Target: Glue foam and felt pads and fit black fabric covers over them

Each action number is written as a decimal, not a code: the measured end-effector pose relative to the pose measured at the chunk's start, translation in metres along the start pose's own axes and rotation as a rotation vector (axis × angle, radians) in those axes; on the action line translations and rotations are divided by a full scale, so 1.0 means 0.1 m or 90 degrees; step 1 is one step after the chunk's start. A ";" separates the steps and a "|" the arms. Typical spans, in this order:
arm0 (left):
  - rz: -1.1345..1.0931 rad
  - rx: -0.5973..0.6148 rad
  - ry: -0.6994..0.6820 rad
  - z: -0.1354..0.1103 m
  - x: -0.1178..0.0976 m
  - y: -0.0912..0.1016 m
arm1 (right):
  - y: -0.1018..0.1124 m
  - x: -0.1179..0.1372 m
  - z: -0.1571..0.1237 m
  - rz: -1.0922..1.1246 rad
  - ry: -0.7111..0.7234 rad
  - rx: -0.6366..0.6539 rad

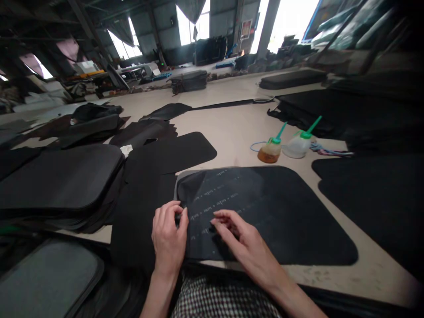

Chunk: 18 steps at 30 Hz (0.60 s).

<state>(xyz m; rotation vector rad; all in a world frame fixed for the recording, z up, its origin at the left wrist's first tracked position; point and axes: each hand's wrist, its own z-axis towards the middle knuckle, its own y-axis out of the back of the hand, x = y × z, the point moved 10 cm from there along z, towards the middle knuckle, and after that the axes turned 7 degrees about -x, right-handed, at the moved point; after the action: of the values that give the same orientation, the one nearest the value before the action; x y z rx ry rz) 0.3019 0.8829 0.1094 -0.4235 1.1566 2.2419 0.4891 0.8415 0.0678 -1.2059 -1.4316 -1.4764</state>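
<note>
A dark rounded panel [281, 212] lies flat in front of me, with a dark sheet bearing rows of pale printed lettering [218, 190] over its left part. My left hand [169, 234] is at the panel's left edge, fingers curled and thumb bent toward them. Its fingertips touch the edge of the printed sheet; the exact grip is partly hidden. Above the printed area, my right hand [238, 236] is closed, thumb and fingertips drawn together. Whatever is between them, if anything, is too small to make out.
Two squeeze bottles with green spouts, one amber [269, 153] and one clear [298, 145], stand behind the panel. Stacked dark panels [59, 176] lie at left, a flat black piece [175, 152] beside them. More black material [374, 190] covers the right. A grey stack [49, 278] sits lower left.
</note>
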 end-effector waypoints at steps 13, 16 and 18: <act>-0.150 0.085 -0.158 -0.33 -1.14 -0.36 | 0.43 -0.18 0.48 0.146 -0.062 -0.085; -0.198 0.075 -0.203 -0.47 -1.30 -0.30 | 0.44 -0.32 0.42 0.259 -0.133 -0.085; -0.230 0.058 -0.230 -0.56 -1.36 -0.23 | 0.42 -0.38 0.37 0.343 -0.172 -0.070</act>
<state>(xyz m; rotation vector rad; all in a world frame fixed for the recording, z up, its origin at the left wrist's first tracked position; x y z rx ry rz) 0.4238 0.8006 0.1322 -0.1630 0.9053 1.8485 0.5446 0.8699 0.0416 -1.7486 -1.0727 -1.0552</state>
